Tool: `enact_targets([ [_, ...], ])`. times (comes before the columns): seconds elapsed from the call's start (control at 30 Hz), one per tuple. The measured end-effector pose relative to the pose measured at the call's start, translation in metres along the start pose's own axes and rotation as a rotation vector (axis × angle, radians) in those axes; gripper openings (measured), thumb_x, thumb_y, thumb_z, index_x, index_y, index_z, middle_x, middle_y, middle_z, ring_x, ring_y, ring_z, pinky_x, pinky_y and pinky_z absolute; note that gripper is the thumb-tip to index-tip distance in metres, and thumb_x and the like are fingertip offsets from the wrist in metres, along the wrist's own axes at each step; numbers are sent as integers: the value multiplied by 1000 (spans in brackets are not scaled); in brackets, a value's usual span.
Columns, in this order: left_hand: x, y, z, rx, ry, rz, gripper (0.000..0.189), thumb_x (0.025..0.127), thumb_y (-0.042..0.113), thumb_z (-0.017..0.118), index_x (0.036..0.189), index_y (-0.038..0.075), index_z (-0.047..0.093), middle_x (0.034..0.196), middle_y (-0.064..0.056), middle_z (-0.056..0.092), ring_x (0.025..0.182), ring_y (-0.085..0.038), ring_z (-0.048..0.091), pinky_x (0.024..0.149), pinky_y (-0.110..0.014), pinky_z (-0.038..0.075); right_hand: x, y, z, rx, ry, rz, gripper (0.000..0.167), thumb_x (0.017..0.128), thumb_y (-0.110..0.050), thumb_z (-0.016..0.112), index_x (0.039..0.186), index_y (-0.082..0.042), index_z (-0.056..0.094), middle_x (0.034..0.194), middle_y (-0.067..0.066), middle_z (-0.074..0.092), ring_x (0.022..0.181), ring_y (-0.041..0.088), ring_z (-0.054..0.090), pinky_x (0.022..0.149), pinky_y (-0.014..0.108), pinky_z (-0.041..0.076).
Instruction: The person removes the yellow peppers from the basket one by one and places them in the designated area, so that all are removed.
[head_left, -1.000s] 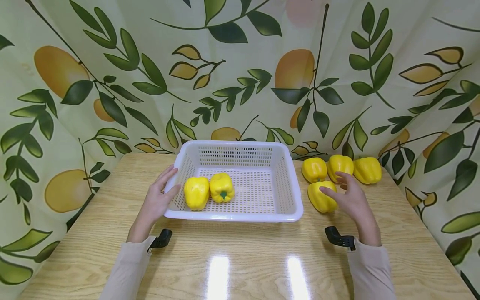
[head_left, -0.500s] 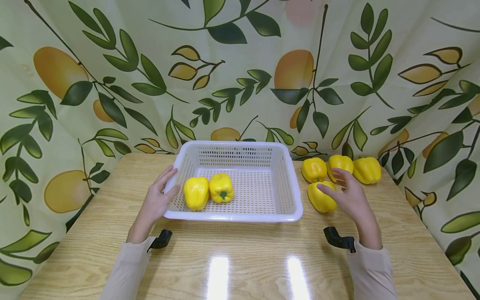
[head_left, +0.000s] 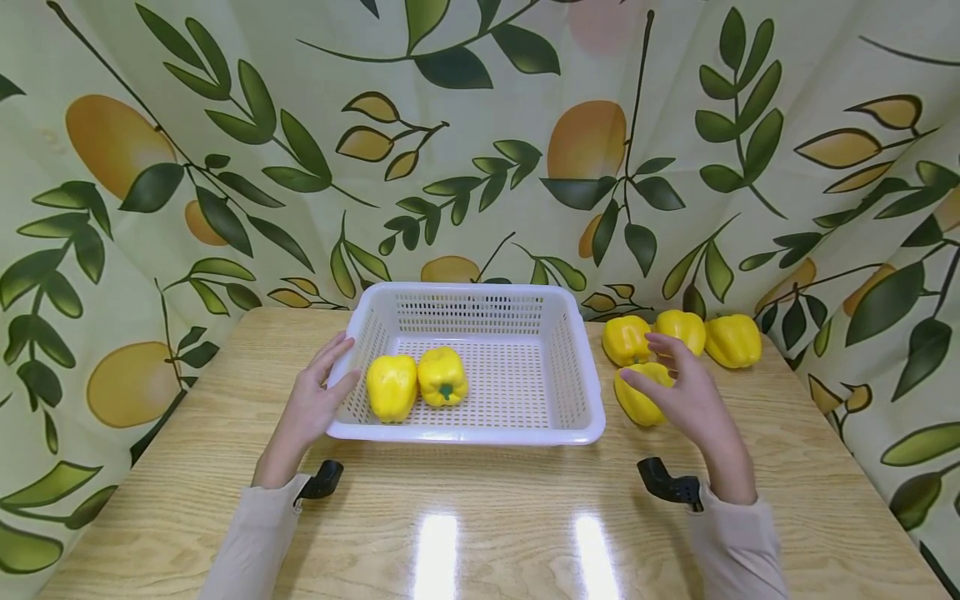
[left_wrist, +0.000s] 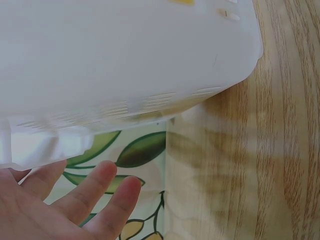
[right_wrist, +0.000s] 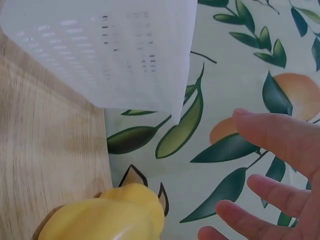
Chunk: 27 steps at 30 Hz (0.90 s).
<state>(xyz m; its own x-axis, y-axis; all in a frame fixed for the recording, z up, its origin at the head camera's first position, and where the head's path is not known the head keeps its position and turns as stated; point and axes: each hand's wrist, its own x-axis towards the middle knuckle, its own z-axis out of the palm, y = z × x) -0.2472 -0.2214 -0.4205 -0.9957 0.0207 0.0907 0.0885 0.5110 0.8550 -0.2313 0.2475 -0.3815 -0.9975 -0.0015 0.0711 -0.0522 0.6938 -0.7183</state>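
A white plastic basket (head_left: 465,435) stands mid-table with two yellow bell peppers inside at its left: an upright one (head_left: 392,388) and one (head_left: 442,377) showing its green stem. My left hand (head_left: 315,404) rests at the basket's left rim, thumb over the edge; in the left wrist view its fingers (left_wrist: 117,210) stretch out straight beside the rim. My right hand (head_left: 693,396) hovers with fingers spread above the front right bell pepper (head_left: 636,407), partly covering it. In the right wrist view that hand (right_wrist: 280,185) is apart from the yellow pepper (right_wrist: 105,220) and holds nothing.
Behind the front pepper, several yellow bell peppers line the back edge right of the basket: one near it (head_left: 624,340), one in the middle (head_left: 684,327) and one at the right (head_left: 733,342). A leaf-and-fruit patterned curtain (head_left: 480,117) hangs behind the wooden table (head_left: 510,517).
My right hand has drifted slightly left and over the front bell pepper, fingers still spread. The left hand, basket and peppers keep their places.
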Motion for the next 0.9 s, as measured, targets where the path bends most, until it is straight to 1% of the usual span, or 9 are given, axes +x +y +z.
enact_targets([
  [0.17,0,1,0,2,4,2,58,100,17,55,154,8,36,167,-11,18,152,-40,20,118,-60,27,-1,-5,2,2,2,-42,80,92,-43,68,150,2,33,148,30,42,134,50,40,110,66,33],
  [0.5,-1,1,0,-7,1,4,57,100,16,55,153,7,36,167,-11,18,152,-40,19,118,-60,26,-3,-14,9,30,-19,-128,74,92,-34,70,148,1,37,149,27,43,134,48,42,110,65,34],
  [0.9,-2,1,0,-13,-1,13,57,100,15,55,153,6,36,167,-11,18,151,-40,20,117,-60,30,-6,-25,17,-10,-24,-160,72,90,-34,73,146,-1,41,146,25,46,132,45,44,110,63,37],
])
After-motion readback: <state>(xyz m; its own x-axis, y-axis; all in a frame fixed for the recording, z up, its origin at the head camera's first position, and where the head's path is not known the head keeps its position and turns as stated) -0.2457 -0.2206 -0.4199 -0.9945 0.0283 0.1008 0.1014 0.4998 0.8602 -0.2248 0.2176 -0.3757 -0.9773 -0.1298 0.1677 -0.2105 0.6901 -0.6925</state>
